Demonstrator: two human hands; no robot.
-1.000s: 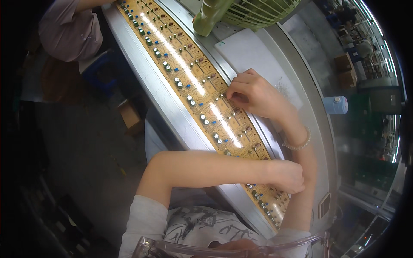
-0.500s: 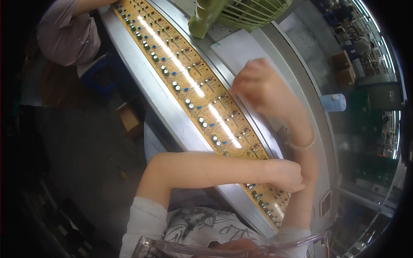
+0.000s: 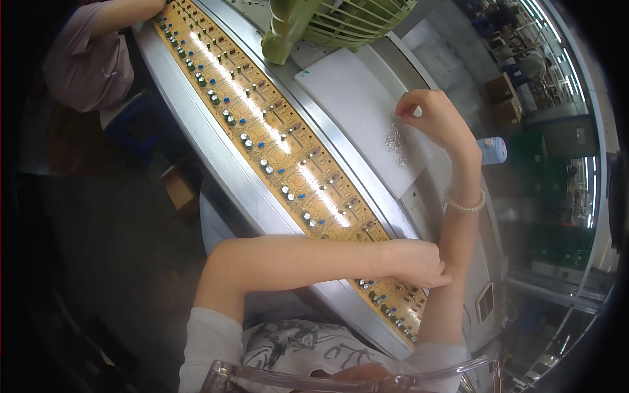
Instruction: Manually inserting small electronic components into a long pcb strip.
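A row of yellow-brown circuit boards point(image 3: 275, 157) with small capacitors and other parts runs along a metal rail. My left forearm lies across the near boards, and my left hand point(image 3: 416, 263) is closed just above them, its fingertips beside my right forearm. Whatever it may hold is hidden. Beyond the rail my right hand point(image 3: 442, 121), with a beaded bracelet at the wrist, hangs over a white board point(image 3: 347, 92). Its thumb and fingers are bent together above a small heap of thin silvery wire pieces point(image 3: 396, 145). Anything between those fingertips is too small to make out.
A green fan point(image 3: 341, 23) stands past the rail at the top. A light blue bottle point(image 3: 493, 150) is at the right edge of the bench. At the upper left another person's arm point(image 3: 128, 14) reaches over the far boards. A cardboard box point(image 3: 178, 188) sits lower left.
My right hand has moved right, away from the boards, uncovering the white board and wire pieces. My left hand stays closed over the near boards. The whole view has shifted slightly.
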